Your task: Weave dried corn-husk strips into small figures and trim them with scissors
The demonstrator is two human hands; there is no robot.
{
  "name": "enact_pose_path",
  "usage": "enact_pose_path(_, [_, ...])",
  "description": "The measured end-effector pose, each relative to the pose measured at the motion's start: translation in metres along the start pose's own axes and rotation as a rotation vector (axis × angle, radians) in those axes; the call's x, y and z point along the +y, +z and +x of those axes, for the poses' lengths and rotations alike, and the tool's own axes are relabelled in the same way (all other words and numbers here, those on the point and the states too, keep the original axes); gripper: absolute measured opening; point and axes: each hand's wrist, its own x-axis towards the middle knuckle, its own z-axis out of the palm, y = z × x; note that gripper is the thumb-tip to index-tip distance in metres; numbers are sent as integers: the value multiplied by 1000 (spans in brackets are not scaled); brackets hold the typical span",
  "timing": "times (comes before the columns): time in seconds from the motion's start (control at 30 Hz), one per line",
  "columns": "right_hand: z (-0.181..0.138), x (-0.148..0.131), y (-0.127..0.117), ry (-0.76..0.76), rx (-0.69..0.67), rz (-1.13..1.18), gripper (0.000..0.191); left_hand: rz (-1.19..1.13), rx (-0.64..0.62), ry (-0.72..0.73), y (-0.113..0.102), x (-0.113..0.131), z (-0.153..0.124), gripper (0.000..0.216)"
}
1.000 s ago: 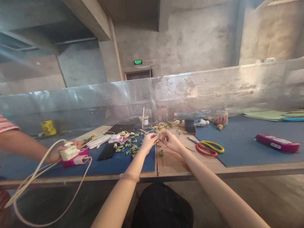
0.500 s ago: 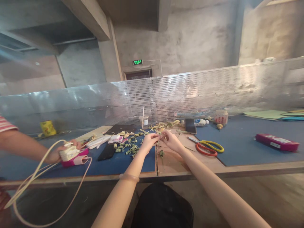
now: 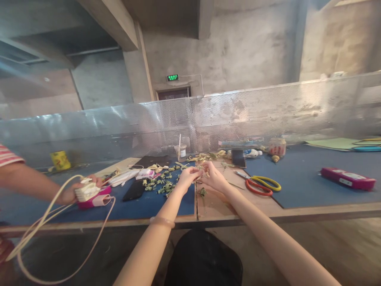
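Note:
My left hand (image 3: 187, 177) and my right hand (image 3: 213, 176) meet above the middle of the table, fingers pinched together on a small pale woven piece of leaf strip (image 3: 200, 171) held between them. The piece is too small to make out in detail. A heap of small green folded leaf pieces (image 3: 161, 185) lies on the blue mat just left of my left hand. One green scrap (image 3: 202, 192) rests on the brown board below my hands.
Scissors with a red and a yellow handle (image 3: 260, 185) lie right of my hands. A pink box (image 3: 347, 179) sits far right. A black phone (image 3: 133, 190) lies left. At the left a co-worker's hand (image 3: 71, 193) holds a pale woven bundle (image 3: 86, 192) with long strips. A perforated metal screen (image 3: 268, 115) backs the table.
My hands have stayed together over the same spot, with only small finger movements on the leaf piece. The co-worker's hand has barely moved.

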Motion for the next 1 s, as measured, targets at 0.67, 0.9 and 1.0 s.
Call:
enact_pose_path(0.67, [7,-18,-16,184,53,366,20,-96,56,-9,2,9,-3,23])
enact_pose_path(0.9, [8,-12,-13,265,130,418,28,34,112,144,3,14,-4,24])
enact_pose_path(1.0, [8,-9,-11,275,143,417,31,50,108,112,3,13,-4,25])
